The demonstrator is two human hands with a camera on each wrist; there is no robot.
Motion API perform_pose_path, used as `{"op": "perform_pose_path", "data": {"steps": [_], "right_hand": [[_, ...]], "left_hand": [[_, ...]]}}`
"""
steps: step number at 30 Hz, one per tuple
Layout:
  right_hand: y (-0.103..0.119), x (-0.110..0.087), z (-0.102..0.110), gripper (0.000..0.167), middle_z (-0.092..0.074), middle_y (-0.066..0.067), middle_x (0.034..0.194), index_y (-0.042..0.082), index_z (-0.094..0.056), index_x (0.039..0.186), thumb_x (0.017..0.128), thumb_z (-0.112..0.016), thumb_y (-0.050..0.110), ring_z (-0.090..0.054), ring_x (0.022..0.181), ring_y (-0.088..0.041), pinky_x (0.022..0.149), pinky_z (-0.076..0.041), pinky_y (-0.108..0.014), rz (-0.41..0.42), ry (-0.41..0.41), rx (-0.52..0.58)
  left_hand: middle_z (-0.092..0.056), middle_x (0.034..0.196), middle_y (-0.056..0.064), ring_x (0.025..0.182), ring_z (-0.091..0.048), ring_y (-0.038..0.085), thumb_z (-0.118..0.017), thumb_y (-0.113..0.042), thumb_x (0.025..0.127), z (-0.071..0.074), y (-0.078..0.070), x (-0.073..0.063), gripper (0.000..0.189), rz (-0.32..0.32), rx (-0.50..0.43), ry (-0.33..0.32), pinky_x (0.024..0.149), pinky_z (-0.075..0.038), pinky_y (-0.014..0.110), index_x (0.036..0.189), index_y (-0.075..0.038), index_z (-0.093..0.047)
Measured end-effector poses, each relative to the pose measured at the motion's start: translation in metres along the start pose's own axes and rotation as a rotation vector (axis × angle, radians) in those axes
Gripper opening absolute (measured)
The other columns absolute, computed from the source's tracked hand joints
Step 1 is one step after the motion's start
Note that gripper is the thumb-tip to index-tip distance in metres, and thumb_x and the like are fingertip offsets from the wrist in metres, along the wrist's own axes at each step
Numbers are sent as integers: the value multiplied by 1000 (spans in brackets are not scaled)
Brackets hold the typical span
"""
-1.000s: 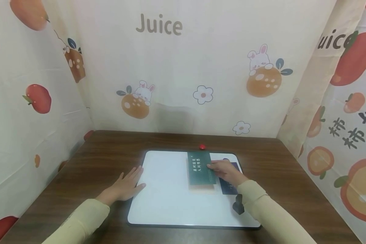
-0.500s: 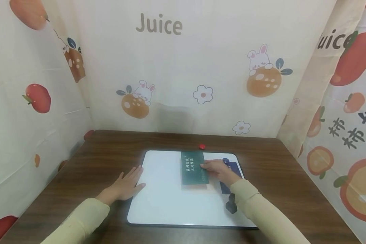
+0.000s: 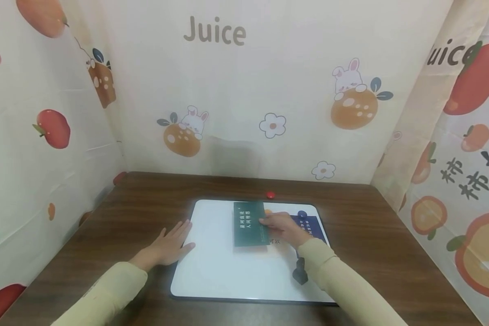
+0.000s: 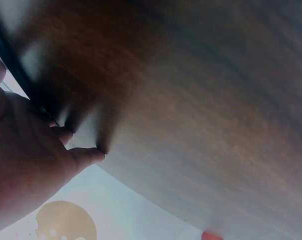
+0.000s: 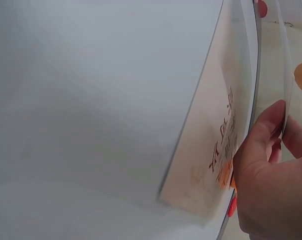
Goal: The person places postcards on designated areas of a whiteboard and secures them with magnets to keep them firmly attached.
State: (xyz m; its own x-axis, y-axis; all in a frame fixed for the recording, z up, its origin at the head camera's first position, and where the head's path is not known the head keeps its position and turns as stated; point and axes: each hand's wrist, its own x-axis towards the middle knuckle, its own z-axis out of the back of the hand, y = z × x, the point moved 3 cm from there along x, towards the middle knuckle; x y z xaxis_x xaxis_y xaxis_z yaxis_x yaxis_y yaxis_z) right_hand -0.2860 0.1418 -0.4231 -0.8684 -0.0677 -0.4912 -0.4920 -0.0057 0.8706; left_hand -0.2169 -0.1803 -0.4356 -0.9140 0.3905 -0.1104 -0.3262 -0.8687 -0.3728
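Observation:
My right hand [image 3: 283,226] pinches the right edge of a dark green card [image 3: 250,226] with white writing, held over the whiteboard [image 3: 212,274]. In the right wrist view the card [image 5: 287,65] shows nearly edge-on between thumb and fingers. Below it a pale peach card [image 5: 201,150] with dark writing lies on the board, partly covered in the head view. To the right is a dark blue card [image 3: 314,227] with a round blue magnet [image 3: 302,214] at its top. My left hand [image 3: 167,244] rests with spread, straight fingers at the board's left edge, holding nothing.
A small round red magnet-like piece [image 3: 270,194] sits just beyond the board's far edge. The board lies on a brown wooden table [image 3: 146,199]. Fruit-printed cloth [image 3: 236,90] hangs behind and at both sides.
My right hand has carried the green card leftward over the board. More of the peach card and the dark blue card now shows. My left hand has stayed in place.

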Motion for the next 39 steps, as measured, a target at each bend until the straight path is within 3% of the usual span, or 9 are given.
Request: {"op": "perform_pose_path", "data": {"steps": [4,8,21,26,39], "right_hand": [[1,-1,-5,58,-52,-23,124,-11,-42,134,83,-69,-1,-54,116,-35,95,-47,-40,-9,-25,-30],[1,0,-12,60,-50,-27,127,-12,-40,136,83,-68,-4,-52,119,-37,95,-47,-40,4,-17,9],[-3,2,-29,52,-51,-26,130,-13,-48,130,83,-69,-3,-49,123,-38,99,-42,-42,58,-47,-53],[-4,0,-37,49,-51,-28,130,-15,-49,127,83,-67,-5,-48,124,-39,100,-41,-43,95,-25,-57],[-5,-3,-49,50,-51,-26,131,-13,-49,128,85,-69,2,-47,125,-38,100,-41,-42,96,-5,-144]], "left_hand": [[-12,157,19,142,-8,41,-41,-48,98,0,1,1,75,4,2,0,106,-3,68,151,0,-17],[-13,157,17,143,-9,39,-43,-46,99,-2,2,2,73,7,2,-12,107,-4,67,151,-1,-19],[-13,156,20,142,-9,41,-40,-49,99,2,-2,-1,75,-6,0,0,106,-3,67,150,1,-18],[-12,156,20,142,-8,41,-40,-48,99,2,-2,-1,75,5,-4,8,107,-3,67,150,1,-18],[-12,157,18,143,-7,40,-40,-49,98,-3,3,1,75,9,-4,-7,107,-3,67,151,-1,-17]]}}
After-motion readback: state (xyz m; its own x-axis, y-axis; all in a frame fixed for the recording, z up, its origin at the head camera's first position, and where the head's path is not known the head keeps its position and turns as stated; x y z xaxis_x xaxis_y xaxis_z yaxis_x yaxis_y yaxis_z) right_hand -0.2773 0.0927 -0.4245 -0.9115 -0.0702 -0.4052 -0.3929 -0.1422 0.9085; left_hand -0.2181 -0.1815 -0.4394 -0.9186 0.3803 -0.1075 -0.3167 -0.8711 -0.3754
